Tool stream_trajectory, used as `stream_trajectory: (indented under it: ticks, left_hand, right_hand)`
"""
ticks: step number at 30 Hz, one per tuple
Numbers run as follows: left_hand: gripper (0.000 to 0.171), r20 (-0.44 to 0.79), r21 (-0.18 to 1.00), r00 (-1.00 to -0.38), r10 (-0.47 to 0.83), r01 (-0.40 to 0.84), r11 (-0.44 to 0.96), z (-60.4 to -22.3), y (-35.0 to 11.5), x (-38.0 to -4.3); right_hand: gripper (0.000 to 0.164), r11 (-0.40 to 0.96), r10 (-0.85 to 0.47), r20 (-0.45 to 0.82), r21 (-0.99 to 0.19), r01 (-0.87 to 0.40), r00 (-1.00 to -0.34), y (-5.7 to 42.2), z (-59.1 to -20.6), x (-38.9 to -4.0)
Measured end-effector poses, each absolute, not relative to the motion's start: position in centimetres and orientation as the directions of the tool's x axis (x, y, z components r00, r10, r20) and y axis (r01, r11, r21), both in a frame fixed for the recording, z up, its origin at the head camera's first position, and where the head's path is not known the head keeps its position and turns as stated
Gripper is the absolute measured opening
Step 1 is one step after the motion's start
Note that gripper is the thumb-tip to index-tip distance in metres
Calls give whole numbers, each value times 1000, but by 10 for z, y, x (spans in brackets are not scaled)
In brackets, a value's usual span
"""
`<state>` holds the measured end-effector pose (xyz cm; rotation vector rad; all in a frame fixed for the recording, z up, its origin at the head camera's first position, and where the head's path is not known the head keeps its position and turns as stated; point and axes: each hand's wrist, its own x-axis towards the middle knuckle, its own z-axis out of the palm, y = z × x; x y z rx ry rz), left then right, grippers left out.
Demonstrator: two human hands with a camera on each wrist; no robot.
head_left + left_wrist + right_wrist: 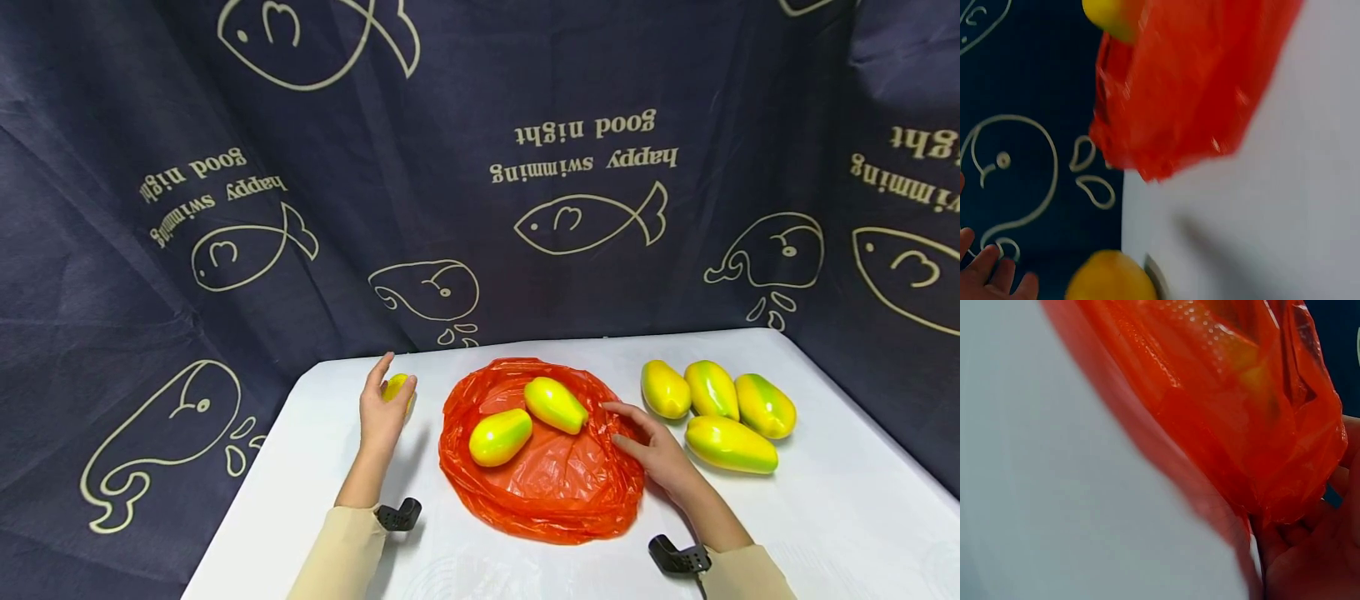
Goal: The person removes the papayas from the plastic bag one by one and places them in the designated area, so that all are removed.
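Note:
A red plastic bag (555,487) lies spread on the table with its mouth wide, holding two yellow-green papayas, one on the left (500,437) and one on the right (556,405). My left hand (382,414) is left of the bag, fingers apart, beside a yellow fruit (396,386) that it partly hides. In the left wrist view the rounded end of that fruit (1111,278) shows near the spread fingers (985,265). My right hand (660,450) touches the bag's right rim, thumb and fingers extended over its edge. The right wrist view shows those fingers partly behind the red plastic (1210,444).
Right of the bag, several more papayas (731,443) lie grouped on the white table (840,517). A dark curtain (450,167) with fish and whale drawings hangs behind the table and along its sides.

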<state>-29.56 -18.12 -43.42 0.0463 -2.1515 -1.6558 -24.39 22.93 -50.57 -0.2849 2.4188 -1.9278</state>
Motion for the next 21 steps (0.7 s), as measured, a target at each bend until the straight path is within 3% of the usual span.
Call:
stream_trajectory:
  ticks: [8,21]
  left_hand:
    - [60,225,950,-971,-82,200,242,-425,-161,-290]
    - [59,186,951,-970,157,218,221,-432,-139,-281]
  right_hand:
    - [51,207,-166,82,-971,-116,-983,230,-506,-244]
    - [51,204,-165,74,-973,-107,-984,230,-506,-244]
